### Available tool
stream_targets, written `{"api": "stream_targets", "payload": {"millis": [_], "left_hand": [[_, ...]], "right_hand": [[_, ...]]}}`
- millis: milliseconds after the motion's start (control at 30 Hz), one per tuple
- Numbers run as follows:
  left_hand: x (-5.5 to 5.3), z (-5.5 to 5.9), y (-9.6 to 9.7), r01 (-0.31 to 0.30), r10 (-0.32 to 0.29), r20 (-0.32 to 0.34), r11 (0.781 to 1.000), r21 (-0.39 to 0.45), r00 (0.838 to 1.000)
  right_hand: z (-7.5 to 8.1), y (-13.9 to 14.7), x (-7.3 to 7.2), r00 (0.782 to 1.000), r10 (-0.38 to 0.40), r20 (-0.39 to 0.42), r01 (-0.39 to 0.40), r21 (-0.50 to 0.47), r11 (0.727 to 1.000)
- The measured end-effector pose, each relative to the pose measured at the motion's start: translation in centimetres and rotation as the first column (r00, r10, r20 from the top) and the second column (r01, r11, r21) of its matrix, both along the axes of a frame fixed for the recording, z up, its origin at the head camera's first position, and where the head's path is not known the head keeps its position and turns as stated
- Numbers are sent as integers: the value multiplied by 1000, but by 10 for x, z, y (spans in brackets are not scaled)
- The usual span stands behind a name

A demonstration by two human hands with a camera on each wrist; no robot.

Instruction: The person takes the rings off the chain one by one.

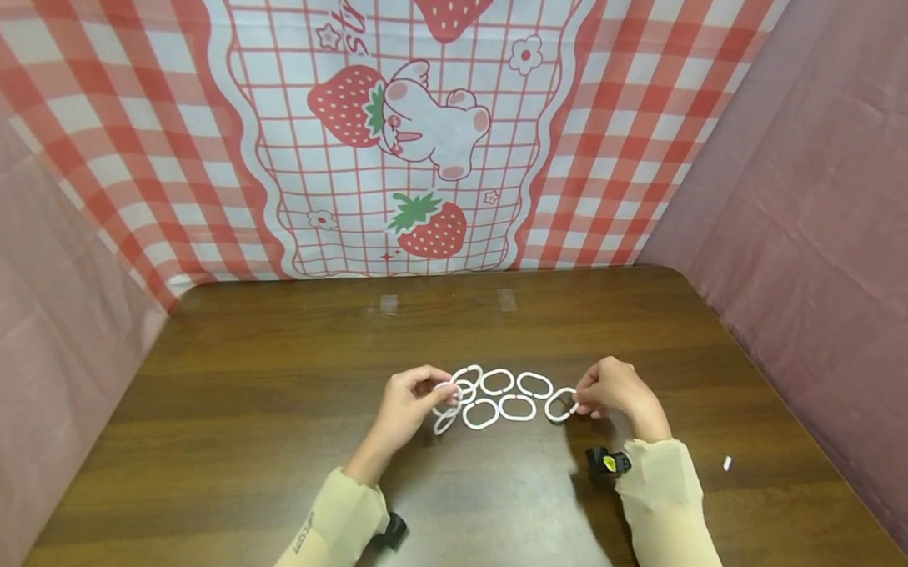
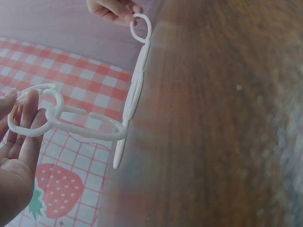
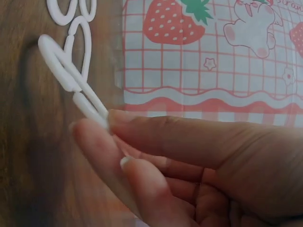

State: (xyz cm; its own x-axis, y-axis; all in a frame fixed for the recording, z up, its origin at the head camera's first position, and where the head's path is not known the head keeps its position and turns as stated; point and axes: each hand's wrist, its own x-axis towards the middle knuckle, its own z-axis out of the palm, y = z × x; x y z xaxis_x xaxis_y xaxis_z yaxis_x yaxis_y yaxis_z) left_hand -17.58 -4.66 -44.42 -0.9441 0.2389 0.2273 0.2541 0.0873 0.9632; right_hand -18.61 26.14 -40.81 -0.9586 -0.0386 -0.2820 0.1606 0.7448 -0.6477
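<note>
My left hand (image 1: pixel 407 408) holds a small cluster of white oval plastic chain links, gripped between thumb and fingers. In the left wrist view, one held link (image 2: pixel 29 132) crosses another long link (image 2: pixel 90 134) that reaches toward the table. My right hand (image 1: pixel 617 391) pinches a single white link (image 3: pixel 56 71) between thumb and fingers, tilted up from the wood. Between the hands, several more white links (image 1: pixel 517 420) lie flat in two uneven rows. Each shows a small gap in its side. Whether all the links are joined I cannot tell.
The brown wooden table (image 1: pixel 276 348) carries two strips of clear tape (image 1: pixel 506 299) near its far edge. A small white piece (image 1: pixel 726 463) lies to the right of my right forearm. Behind hangs a strawberry-print cloth (image 1: pixel 434 151), with pink fabric (image 1: pixel 811 179) at the sides.
</note>
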Motion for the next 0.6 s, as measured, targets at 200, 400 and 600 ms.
{"api": "stream_targets", "payload": {"millis": [200, 400, 600], "left_hand": [[-1, -2, 0, 10, -10, -7, 1000, -5, 1000], [-1, -2, 0, 9, -9, -8, 1000, 0, 1000], [-1, -2, 0, 6, -6, -19, 1000, -5, 1000]], "right_hand": [[-7, -4, -1, 997, 6, 78, -7, 10, 1000], [-9, -10, 0, 997, -11, 75, 10, 6, 1000], [-3, -13, 0, 1000, 6, 15, -7, 63, 998]]}}
